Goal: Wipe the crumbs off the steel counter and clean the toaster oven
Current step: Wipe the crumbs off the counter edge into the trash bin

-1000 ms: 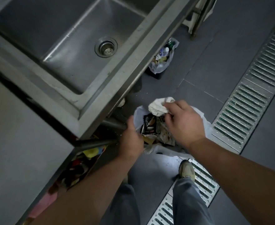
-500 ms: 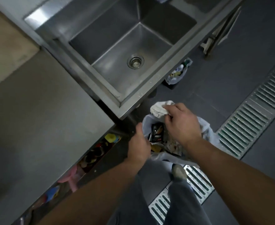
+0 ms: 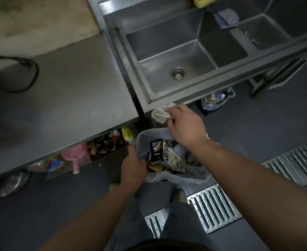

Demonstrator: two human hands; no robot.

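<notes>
right hand [image 3: 184, 126] grips white cloth [image 3: 160, 114] | left hand [image 3: 133, 164] holds bin bag [image 3: 145, 142] rim | beside steel counter [image 3: 72, 98]

No text, label, brand, number or sign can be read anywhere. A dark packet [image 3: 156, 151] in the bin bag [image 3: 169, 178] carries some light print, but it is too blurred and small to make out. The yellow bottle [image 3: 127, 134] and other items on the shelf under the counter [image 3: 67, 105] show only patches of colour, with no legible marking.
</notes>
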